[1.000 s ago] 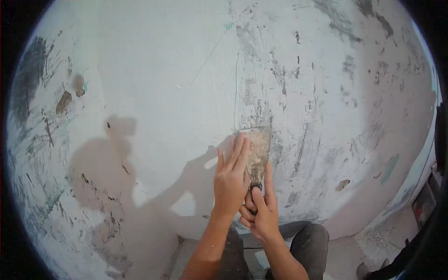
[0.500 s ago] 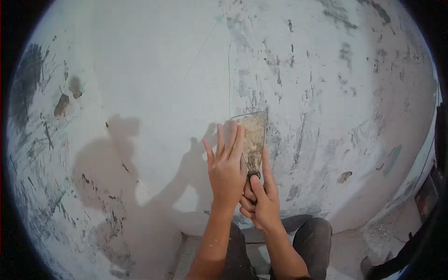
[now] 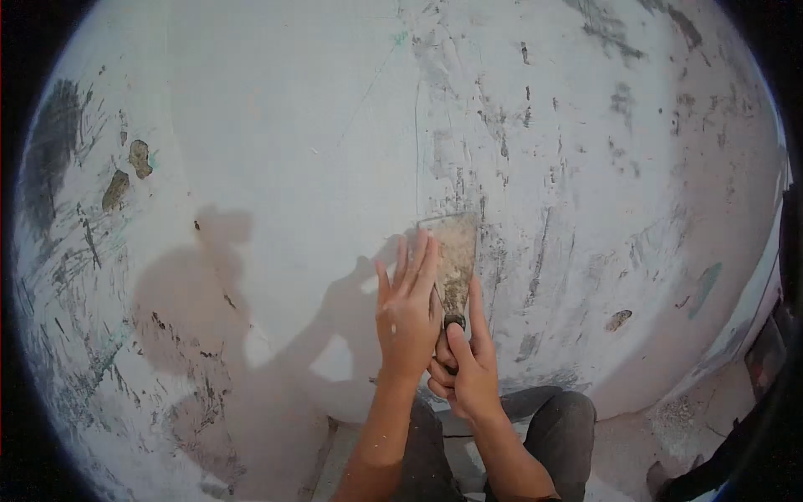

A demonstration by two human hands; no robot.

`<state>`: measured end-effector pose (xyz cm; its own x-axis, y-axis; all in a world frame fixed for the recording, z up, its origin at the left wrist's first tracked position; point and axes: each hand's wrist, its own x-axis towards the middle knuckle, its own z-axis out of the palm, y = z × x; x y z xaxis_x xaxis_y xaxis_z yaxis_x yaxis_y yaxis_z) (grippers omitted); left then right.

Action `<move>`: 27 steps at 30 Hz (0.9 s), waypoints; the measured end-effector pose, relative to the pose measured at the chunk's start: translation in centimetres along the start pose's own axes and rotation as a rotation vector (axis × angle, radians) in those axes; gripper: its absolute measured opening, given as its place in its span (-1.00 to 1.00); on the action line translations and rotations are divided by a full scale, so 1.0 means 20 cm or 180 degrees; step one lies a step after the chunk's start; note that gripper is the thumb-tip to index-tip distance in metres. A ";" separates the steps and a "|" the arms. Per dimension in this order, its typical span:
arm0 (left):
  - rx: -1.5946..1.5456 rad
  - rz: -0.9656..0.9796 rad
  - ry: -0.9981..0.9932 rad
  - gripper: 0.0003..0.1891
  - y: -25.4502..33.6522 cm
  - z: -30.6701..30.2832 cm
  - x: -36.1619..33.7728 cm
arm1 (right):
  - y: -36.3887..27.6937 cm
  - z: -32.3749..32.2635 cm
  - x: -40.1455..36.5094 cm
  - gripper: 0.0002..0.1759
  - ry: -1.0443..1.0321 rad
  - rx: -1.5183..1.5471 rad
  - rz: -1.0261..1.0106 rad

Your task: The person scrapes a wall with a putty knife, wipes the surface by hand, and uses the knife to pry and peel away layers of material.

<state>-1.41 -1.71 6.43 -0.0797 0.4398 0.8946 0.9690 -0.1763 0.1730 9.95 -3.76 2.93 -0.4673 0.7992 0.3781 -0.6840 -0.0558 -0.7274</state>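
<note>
A scraper [image 3: 457, 259] with a wide, worn, stained blade points up the patchy white wall [image 3: 293, 125], its broad edge at the wall surface. My right hand [image 3: 470, 364] is wrapped round its dark handle, the thumb on top and the index finger stretched up along the blade's right side. My left hand [image 3: 407, 314] is open, fingers extended, with the fingertips over the blade's left edge. Dark scuffs and scrape marks run up the wall beyond the blade. The lower part of the handle is hidden in my right hand.
Two chipped holes [image 3: 140, 159] show in the wall at left, and a smaller chip [image 3: 619, 320] lies to the right. My bent knees [image 3: 562, 435] are close below my arms. Bits of debris [image 3: 686, 414] lie on the floor at lower right. My shadow falls across the wall.
The scraper and both hands sit slightly lower in view. Wall marks have also shifted a little down and right. The hold on the scraper is unchanged.
</note>
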 end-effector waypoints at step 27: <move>-0.0071 0.0274 0.0045 -0.28 -0.04 0.03 0.04 | 0.03 0.05 0.01 -0.24 0.0140 0.0203 -0.0231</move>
<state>-2.09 -0.78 6.78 0.0003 0.4097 0.9122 0.9670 -0.2325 0.1042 8.91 -4.16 3.18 -0.3913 0.8278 0.4020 -0.7501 -0.0338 -0.6605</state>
